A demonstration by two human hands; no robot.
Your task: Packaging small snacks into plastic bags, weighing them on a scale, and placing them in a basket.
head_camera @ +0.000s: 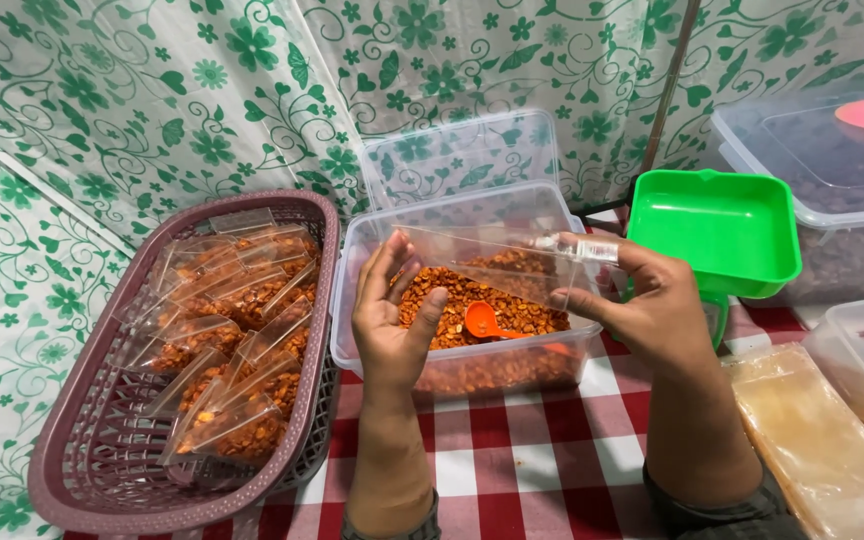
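Both hands (527,300) around empty clear pouch (492,262)

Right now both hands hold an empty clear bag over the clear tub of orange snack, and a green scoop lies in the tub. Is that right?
Not quite: the scoop is orange, not green; the green thing is the tray beside the tub. The head view shows the left hand and right hand holding the empty clear bag over the clear tub of orange snack.
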